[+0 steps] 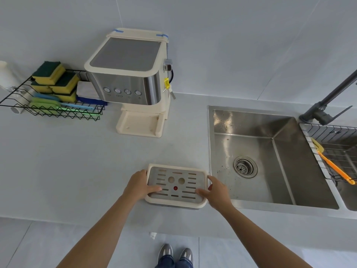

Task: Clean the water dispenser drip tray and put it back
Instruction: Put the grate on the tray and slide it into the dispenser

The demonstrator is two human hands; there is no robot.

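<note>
While the tray (pixel 176 185) sits at the counter's (pixel 77 171) near edge, six o'clock from the dispenser (pixel 127 78), left hand (pixel 139 183) and right hand (pixel 216 189) clasp its sides, thumbs on the grille. It looks light, rigid, possibly slippery; the rims seem the best hold.

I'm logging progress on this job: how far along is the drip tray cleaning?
Done: the cream drip tray with its slotted metal grate is out of the cream and steel dispenser, whose base slot sits bare. In hand: the left hand and right hand grip the tray's sides on the grey counter. Left: washing at the steel sink, whether started I cannot tell, then refitting.
</note>
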